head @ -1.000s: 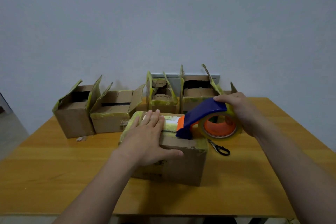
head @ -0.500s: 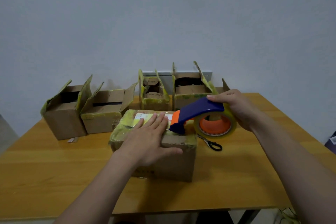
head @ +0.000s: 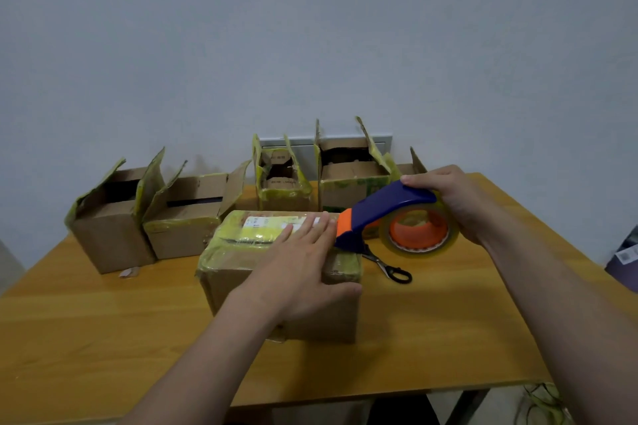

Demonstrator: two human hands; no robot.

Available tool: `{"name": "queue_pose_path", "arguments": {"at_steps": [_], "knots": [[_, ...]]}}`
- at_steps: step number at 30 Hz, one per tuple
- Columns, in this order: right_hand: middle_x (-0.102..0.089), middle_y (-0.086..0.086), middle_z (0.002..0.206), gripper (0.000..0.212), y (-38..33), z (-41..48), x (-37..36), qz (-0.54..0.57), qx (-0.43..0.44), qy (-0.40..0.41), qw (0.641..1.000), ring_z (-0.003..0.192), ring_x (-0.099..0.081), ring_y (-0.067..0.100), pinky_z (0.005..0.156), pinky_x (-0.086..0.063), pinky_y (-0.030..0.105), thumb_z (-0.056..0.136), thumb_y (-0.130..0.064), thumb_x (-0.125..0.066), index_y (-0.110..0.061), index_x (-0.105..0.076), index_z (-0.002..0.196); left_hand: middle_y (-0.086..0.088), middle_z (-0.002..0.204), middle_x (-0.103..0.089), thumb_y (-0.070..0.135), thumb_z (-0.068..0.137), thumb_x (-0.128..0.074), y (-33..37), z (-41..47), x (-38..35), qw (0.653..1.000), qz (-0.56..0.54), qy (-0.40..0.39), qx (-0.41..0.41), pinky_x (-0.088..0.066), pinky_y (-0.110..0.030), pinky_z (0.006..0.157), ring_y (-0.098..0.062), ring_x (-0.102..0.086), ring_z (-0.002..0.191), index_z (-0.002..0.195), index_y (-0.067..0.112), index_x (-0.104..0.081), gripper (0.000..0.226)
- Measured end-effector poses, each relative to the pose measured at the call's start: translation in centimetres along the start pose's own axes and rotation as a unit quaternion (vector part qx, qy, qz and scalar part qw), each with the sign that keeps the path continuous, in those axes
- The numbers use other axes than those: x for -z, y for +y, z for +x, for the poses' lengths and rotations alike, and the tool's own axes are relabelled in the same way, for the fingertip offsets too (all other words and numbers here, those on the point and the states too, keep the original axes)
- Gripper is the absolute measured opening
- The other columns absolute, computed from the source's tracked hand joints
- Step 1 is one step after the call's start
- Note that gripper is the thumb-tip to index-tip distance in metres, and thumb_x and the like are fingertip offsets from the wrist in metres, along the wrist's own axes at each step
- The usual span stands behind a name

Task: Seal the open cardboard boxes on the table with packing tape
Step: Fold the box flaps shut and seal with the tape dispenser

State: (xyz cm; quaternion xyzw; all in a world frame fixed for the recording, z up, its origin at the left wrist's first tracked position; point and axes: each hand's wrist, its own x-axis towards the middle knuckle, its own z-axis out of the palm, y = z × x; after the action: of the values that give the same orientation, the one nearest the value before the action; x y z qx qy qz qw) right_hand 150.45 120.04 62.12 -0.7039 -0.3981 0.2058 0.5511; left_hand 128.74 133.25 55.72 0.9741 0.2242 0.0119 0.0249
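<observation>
A closed cardboard box (head: 241, 272) with yellowish tape on its top sits in the middle of the wooden table (head: 103, 338). My left hand (head: 300, 272) lies flat on its top, fingers apart, thumb over the front right edge. My right hand (head: 452, 197) grips a blue and orange tape dispenser (head: 383, 210) with a clear tape roll (head: 419, 231); its orange nose touches the box top at the right end, beside my left fingertips. Several open boxes stand behind, among them the left box (head: 110, 217), a low box (head: 186, 217) and a narrow box (head: 281, 183).
Black-handled scissors (head: 390, 267) lie on the table right of the closed box, under the dispenser. Another open box (head: 352, 176) stands at the back against the wall. A small paper scrap (head: 128, 272) lies by the left box. The table's right edge is near my right forearm.
The dispenser's nose has slid left along the box top toward my left fingers. My left hand has stayed pressed on the box. The view has shifted slightly.
</observation>
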Motion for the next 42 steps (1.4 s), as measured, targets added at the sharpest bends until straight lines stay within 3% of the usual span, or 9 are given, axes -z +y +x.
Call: {"name": "queue_pose_path", "arguments": {"at_steps": [7, 13, 18, 21, 28, 36, 42], "knots": [[-0.076, 0.017, 0.086, 0.032, 0.8, 0.2, 0.5, 0.005, -0.019, -0.022, 1.000, 0.084, -0.070, 0.032, 0.095, -0.052, 0.052, 0.094, -0.036, -0.066, -0.007, -0.079, 0.086, 0.007, 0.171, 0.015, 0.095, 0.075, -0.015, 0.0, 0.8, -1.1, 1.000, 0.001, -0.013, 0.022, -0.004, -0.042, 0.131, -0.012, 0.013, 0.158, 0.164, 0.026, 0.011, 0.116], [-0.074, 0.011, 0.081, 0.028, 1.2, -0.2, 2.4, 0.014, -0.028, -0.023, 0.999, 0.076, -0.070, 0.026, 0.078, -0.053, 0.039, 0.096, -0.030, -0.062, -0.007, -0.078, 0.092, 0.007, 0.171, 0.016, 0.093, 0.074, -0.011, 0.2, 0.3, -0.6, 1.000, 0.009, -0.019, 0.023, -0.001, -0.043, 0.131, -0.011, 0.014, 0.157, 0.164, 0.026, 0.011, 0.114], [-0.074, 0.010, 0.080, 0.031, 1.9, -0.7, 2.9, -0.004, -0.017, -0.014, 1.000, 0.081, -0.069, 0.027, 0.085, -0.051, 0.041, 0.096, -0.032, -0.062, -0.006, -0.078, 0.092, 0.004, 0.171, 0.018, 0.094, 0.075, -0.014, 0.7, 0.5, -0.1, 0.998, 0.022, -0.041, 0.037, 0.000, -0.046, 0.130, -0.014, 0.015, 0.158, 0.163, 0.025, 0.013, 0.115], [-0.074, 0.010, 0.084, 0.029, 2.7, -1.0, 2.4, 0.023, -0.042, -0.008, 0.999, 0.082, -0.068, 0.027, 0.080, -0.052, 0.040, 0.095, -0.034, -0.063, -0.008, -0.077, 0.093, 0.003, 0.170, 0.017, 0.098, 0.068, -0.013, 1.8, 1.0, 0.3, 0.999, 0.014, -0.015, 0.041, 0.000, -0.047, 0.130, -0.017, 0.015, 0.158, 0.164, 0.023, 0.012, 0.125], [-0.074, 0.010, 0.082, 0.033, 3.7, -1.2, 2.9, 0.029, -0.040, -0.034, 0.998, 0.072, -0.069, 0.021, 0.067, -0.053, 0.030, 0.098, -0.033, -0.059, -0.004, -0.074, 0.098, -0.001, 0.172, 0.012, 0.073, 0.099, -0.034, 2.8, 2.5, -1.3, 1.000, 0.012, 0.021, 0.010, -0.002, -0.042, 0.131, -0.017, 0.013, 0.158, 0.163, 0.019, 0.013, 0.096], [-0.073, 0.005, 0.075, 0.024, 3.4, -1.2, 4.3, 0.047, -0.058, -0.035, 0.997, 0.068, -0.069, 0.019, 0.067, -0.053, 0.031, 0.096, -0.031, -0.060, -0.011, -0.072, 0.089, 0.001, 0.170, 0.020, 0.066, 0.102, -0.035, 2.5, 2.5, -1.3, 1.000, 0.012, 0.001, 0.003, 0.000, -0.045, 0.130, -0.015, 0.018, 0.157, 0.163, 0.021, 0.017, 0.092], [-0.075, 0.009, 0.083, 0.030, 3.3, -1.3, 4.4, 0.027, -0.062, -0.064, 0.996, 0.072, -0.070, 0.022, 0.068, -0.055, 0.031, 0.094, -0.037, -0.063, -0.008, -0.072, 0.097, 0.002, 0.171, 0.019, 0.070, 0.100, -0.035, 2.4, 2.5, -1.5, 1.000, 0.010, 0.009, 0.003, 0.001, -0.044, 0.130, -0.014, 0.017, 0.157, 0.163, 0.024, 0.016, 0.093]]}}
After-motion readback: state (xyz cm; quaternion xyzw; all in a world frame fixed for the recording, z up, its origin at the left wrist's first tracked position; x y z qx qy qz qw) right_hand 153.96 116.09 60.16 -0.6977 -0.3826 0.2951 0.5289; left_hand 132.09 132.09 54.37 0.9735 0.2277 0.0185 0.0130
